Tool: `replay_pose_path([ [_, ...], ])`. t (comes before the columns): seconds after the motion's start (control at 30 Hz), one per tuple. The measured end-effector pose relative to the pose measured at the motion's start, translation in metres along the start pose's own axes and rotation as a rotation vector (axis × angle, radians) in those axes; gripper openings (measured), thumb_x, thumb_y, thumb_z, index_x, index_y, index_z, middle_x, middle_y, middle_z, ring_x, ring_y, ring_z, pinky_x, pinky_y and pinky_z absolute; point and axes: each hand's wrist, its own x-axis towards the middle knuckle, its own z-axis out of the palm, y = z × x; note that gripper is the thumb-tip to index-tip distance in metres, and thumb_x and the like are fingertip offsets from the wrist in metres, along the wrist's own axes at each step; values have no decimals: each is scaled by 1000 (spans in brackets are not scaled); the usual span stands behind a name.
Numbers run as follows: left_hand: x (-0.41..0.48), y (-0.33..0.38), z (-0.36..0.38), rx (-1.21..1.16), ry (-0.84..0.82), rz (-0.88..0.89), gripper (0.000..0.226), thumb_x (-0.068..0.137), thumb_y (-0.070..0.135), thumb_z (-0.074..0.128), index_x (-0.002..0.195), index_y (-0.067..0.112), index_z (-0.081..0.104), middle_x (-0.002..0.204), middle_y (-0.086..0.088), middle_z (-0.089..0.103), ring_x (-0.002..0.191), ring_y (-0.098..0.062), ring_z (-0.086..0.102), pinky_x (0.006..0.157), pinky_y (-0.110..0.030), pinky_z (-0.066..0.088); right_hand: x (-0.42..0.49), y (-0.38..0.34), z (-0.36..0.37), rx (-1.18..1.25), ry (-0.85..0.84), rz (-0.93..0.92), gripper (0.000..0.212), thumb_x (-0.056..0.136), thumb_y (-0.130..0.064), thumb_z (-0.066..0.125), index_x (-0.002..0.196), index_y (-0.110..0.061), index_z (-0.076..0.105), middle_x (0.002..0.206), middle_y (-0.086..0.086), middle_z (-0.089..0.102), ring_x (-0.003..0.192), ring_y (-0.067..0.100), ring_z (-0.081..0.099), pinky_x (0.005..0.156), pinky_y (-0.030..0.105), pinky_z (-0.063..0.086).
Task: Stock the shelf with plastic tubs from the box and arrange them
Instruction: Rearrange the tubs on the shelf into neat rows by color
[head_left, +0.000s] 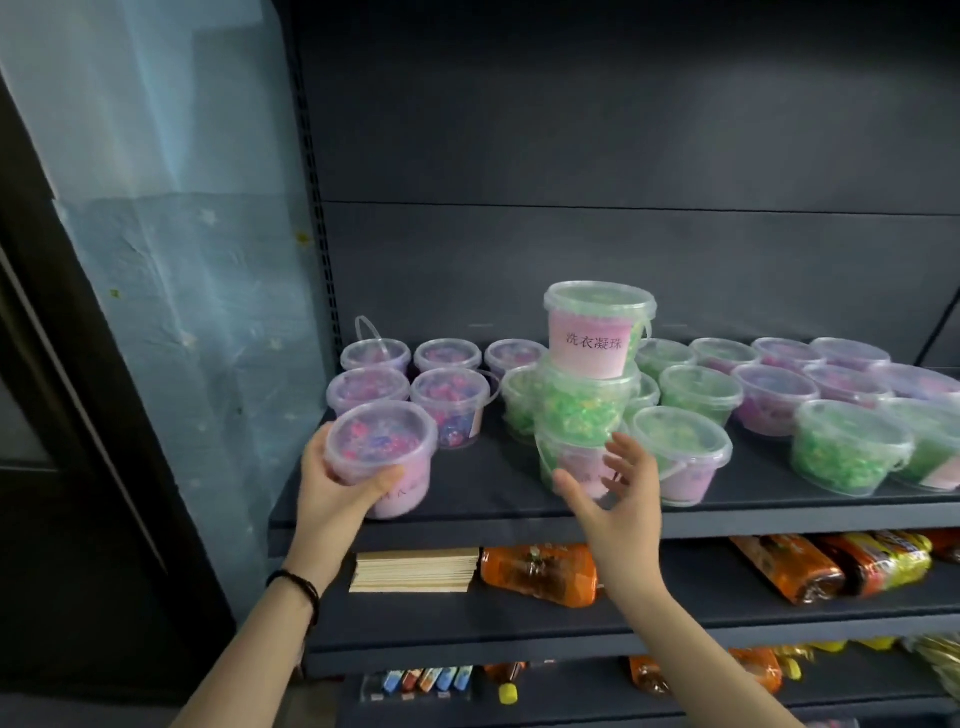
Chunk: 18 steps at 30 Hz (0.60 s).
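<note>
Nearest the camera, two bare forearms reach up toward the shelving, with a dark band (298, 584) round the left wrist. Just behind them a lower shelf (519, 618) carries a pale stack of flat slats (415, 571) and orange packets (540, 571), with more packets further right.

Above that, at the front left corner of the main shelf (493, 493), the left grip (332, 493) is wrapped round a purple tub (379, 457), thumb across its front wall and fingers behind. The tub is lidded and leans a little toward the camera; whether its base rests on the shelf cannot be told.

The right grip (613, 499) is released, fingers spread and straight, holding nothing. It hovers in front of the bottom tub of a stack of three tubs (587, 405); whether it touches is hidden by blur. The top tub (600, 332), green inside with a pink label, sits tilted on the one below.

Further back on the left stand more purple tubs (452, 400) in rows. Green tubs (680, 447) crowd beside and behind the stack. Mixed green and purple ones run off to the right edge. Behind everything rises the dark back panel (623, 156).
</note>
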Motion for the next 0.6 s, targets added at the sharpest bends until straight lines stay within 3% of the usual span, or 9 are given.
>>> replay_pose_path([
  [0.07,9,-10,-6,23,78,-13,100,52,44,92,137,23,42,129,1,57,118,-13,57,99,-47,50,12,9,-1,-118,78,18,90,68,-32,85,141,-25,33,134,-5,40,127,12,39,108,37,38],
  [0.17,15,-23,-8,35,113,-33,106,48,52,89,137,23,41,129,2,57,117,-13,57,100,-49,48,28,19,7,-196,92,78,112,62,-29,89,149,-13,21,149,7,29,140,20,23,115,39,26],
  [0.3,18,-32,-4,42,91,-25,104,47,59,86,135,27,39,129,5,56,116,-9,57,101,-43,48,35,30,27,-222,119,82,116,60,-27,91,149,-13,17,154,7,18,143,20,15,117,39,20],
  [0.6,29,-36,2,32,72,17,102,48,57,85,133,24,42,129,0,56,117,-13,57,98,-38,49,53,38,33,-288,210,105,112,63,-42,87,149,-20,19,154,-3,15,137,19,29,105,39,37],
])
